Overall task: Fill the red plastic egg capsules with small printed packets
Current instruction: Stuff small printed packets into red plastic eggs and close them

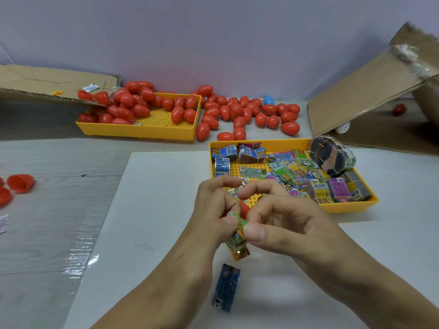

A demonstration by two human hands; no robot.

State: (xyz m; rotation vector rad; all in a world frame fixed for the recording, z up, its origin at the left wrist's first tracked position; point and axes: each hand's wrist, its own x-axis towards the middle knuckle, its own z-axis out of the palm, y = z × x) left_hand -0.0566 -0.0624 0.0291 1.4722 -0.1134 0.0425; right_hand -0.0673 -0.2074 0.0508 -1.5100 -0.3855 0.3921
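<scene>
Stuffing step. Left hand (213, 205) grips a red egg (244, 208), mostly hidden by fingers. Right hand (280, 219) pinches a green packet (237, 233) at its mouth. Next, probably: fold packet tighter, push in, then cap it. Blue packet (225, 287) lies below; more wait in the tray (351, 207).

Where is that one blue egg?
In the head view, the blue egg sits at the far back by the wall, right of centre, behind the loose red eggs lying right of the far tray.
</scene>
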